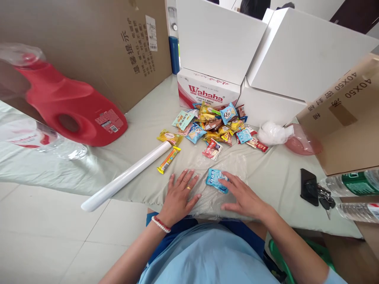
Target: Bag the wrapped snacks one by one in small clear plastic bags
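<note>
Left hand [179,193] lies flat and open, palm down, fingers spread, on a clear plastic bag [220,175] near the front edge of the tabletop [142,118]; right hand [242,197] is likewise open and flat, gripping nothing, its fingertips touching a small blue snack packet [216,180]; whether the packet sits inside the bag or on top of it cannot be told.

Handling judgement: the bag is thin film, very light, limp and slick; it will wrinkle and slide on the cloth cover; best pinched at its open edge or a corner; the packet is light, crinkly and probably holds something brittle; take it by its sealed end seams, not by squeezing the middle.

Surroundings: a pile of mixed snack packets [214,126] lies toward the back edge, in front of a Wahaha carton [207,92]; a white roll [127,175] runs diagonally over the front-left edge; a red jug [71,108] lies at the left side; a phone [308,187] and keys [325,199] rest near the right edge.
</note>
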